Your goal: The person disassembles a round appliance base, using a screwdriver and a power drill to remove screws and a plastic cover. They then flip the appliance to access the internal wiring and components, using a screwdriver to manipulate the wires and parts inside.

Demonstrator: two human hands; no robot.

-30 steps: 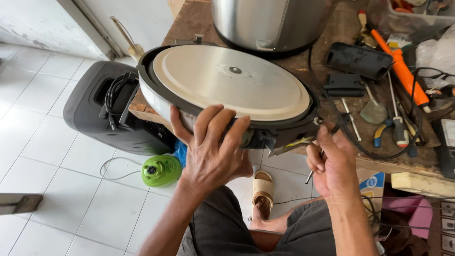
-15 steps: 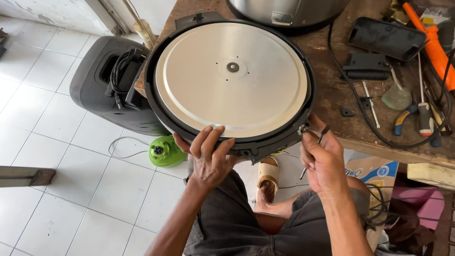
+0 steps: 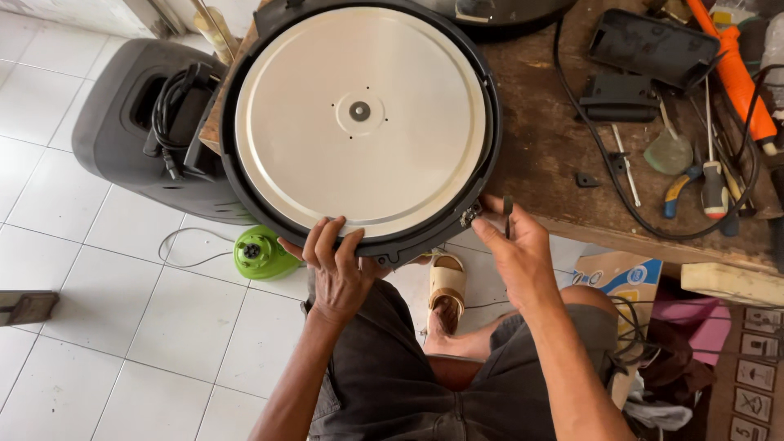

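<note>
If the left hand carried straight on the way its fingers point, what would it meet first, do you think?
The left hand already grips the black rim; going on, its fingers would probably slide onto the round metal plate.

floor: white tiles (image 3: 90,327); furniture: worn wooden workbench (image 3: 555,155) | light: even daylight

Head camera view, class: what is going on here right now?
A seated person holds a large round appliance lid, metal plate facing up, against the edge of a wooden workbench. The left hand grips the lid's near black rim. The right hand pinches a small dark tool at a fitting on the rim's lower right. Screwdrivers and cables lie on the bench; a green object sits on the tiled floor.
</note>
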